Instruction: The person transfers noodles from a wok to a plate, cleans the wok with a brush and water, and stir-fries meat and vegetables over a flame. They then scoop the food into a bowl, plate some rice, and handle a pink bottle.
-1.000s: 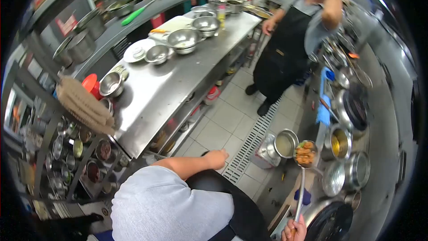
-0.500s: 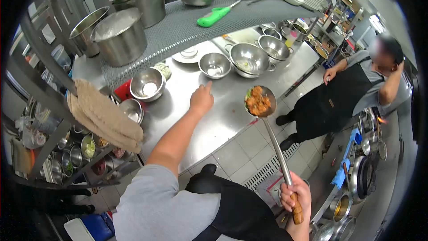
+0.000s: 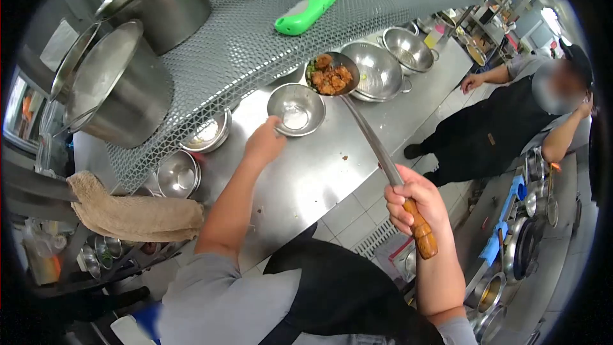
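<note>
My right hand (image 3: pixel 418 201) is wrapped round the wooden handle (image 3: pixel 424 236) of a long steel ladle (image 3: pixel 365 126). Browned, fried-looking chunks (image 3: pixel 330 79) with some green pieces fill the ladle's cup, which is at the upper right rim of a steel mixing bowl (image 3: pixel 313 129) in this view. My left hand (image 3: pixel 265 140) pinches the near left rim of that bowl, fingers partly hidden by the hand itself. A little pale residue shows in the bowl's bottom. Behind the ladle stands a wider steel colander (image 3: pixel 377 67) with handles.
A mesh shelf (image 3: pixel 249 32) overhangs the steel worktop (image 3: pixel 319 172), carrying large pots (image 3: pixel 121 89) and a green gas lighter (image 3: pixel 310 11). More steel bowls (image 3: pixel 179 174) sit at the left, near a hanging beige towel (image 3: pixel 137 214). A person in a black apron (image 3: pixel 482 128) stands at the right.
The loaded ladle has moved up and left, from over the worktop edge to the bowl. My left hand, pointing before, now has its fingers on the bowl's rim. The view has moved closer.
</note>
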Motion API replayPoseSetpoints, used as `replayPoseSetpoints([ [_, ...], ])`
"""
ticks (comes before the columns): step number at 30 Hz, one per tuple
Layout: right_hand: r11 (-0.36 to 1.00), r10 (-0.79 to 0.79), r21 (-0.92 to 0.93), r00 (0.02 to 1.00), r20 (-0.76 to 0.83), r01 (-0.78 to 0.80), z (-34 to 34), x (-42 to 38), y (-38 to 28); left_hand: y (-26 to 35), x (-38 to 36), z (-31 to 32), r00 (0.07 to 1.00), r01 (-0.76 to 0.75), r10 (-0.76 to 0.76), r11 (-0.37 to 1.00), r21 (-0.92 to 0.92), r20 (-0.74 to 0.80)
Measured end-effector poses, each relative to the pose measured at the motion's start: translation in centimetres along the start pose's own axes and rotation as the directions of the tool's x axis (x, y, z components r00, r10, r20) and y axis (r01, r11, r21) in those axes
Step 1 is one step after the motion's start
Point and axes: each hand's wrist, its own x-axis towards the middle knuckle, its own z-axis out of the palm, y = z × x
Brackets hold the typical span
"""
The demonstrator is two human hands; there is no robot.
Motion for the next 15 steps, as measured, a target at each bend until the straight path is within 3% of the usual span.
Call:
replayPoseSetpoints([
  [1,0.999,0.005,-0.041,1.0,-0.004,-0.005,0.1,0.5,-0.1,-0.3,-1.1,-0.5,0.998,0.06,-0.06,0.993,-0.104,-0.001],
  [2,0.997,0.012,-0.079,1.0,-0.012,-0.013,0.0,0.9,-0.1,-0.6,-2.1,-0.8,0.997,0.072,-0.07,0.993,-0.09,0.027],
  [5,0.997,0.045,-0.065,0.999,-0.016,-0.046,-0.7,1.9,0.2,-2.0,-3.4,-1.3,0.991,-0.024,-0.001,0.981,-0.191,-0.131],
  [6,0.996,0.043,-0.074,0.999,-0.01,-0.043,-0.8,2.2,0.2,-2.2,-2.7,-1.3,0.994,-0.011,-0.01,0.983,-0.183,-0.113],
  [10,0.994,0.052,-0.09,0.997,-0.05,-0.057,-0.8,2.5,0.1,-1.0,3.3,-2.3,0.95,-0.069,0.075,0.997,0.031,-0.302],
  [12,0.996,0.075,-0.056,0.997,0.014,-0.074,-1.2,2.2,-0.1,-1.7,7.9,-1.4,0.896,-0.196,0.233,0.971,0.136,-0.379],
  [15,0.995,0.055,-0.078,0.998,-0.026,-0.057,-0.8,1.5,0.1,-1.8,14.0,-1.0,0.927,-0.205,0.278,0.937,0.282,-0.25],
])
